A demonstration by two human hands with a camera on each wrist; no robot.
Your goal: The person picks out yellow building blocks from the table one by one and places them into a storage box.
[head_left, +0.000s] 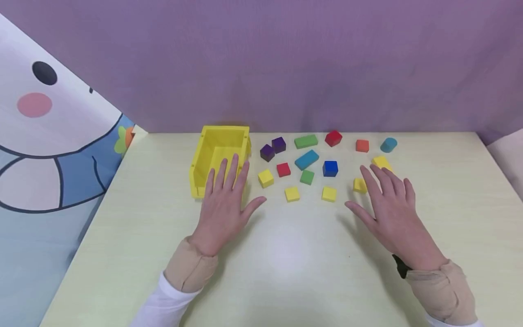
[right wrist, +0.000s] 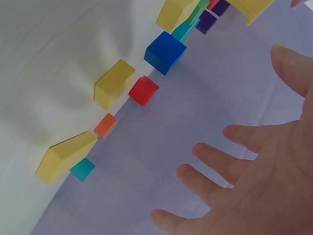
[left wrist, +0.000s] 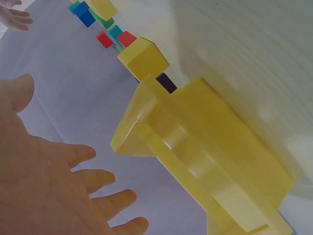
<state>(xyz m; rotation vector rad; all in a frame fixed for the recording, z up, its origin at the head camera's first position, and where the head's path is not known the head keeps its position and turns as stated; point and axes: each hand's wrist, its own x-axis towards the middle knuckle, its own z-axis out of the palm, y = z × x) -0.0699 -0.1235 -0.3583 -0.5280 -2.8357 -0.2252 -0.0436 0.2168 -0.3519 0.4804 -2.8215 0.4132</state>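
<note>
My left hand (head_left: 224, 204) hovers with spread fingers, its fingertips overlapping the near right part of a yellow bin (head_left: 196, 163) in the head view. In the left wrist view the bin (left wrist: 234, 142) lies beyond the fingertips, and nothing is in the palm. My right hand (head_left: 394, 213) is also spread, fingers extended and holding nothing. Its fingertips overlap the area by a yellow block (head_left: 359, 185) and a longer yellow block (head_left: 382, 162). Between the hands lie a yellow cube (head_left: 265, 178), two flat yellow blocks, a blue cube (head_left: 330, 169) and a small green block (head_left: 307, 177).
Farther back are two purple cubes (head_left: 279, 145), a long green block (head_left: 306, 141), a teal block (head_left: 307, 160), red blocks (head_left: 333, 138), an orange block (head_left: 362, 145) and a blue cylinder (head_left: 388, 145). A purple cloth backdrop (head_left: 286, 68) rises behind the table (head_left: 278, 281).
</note>
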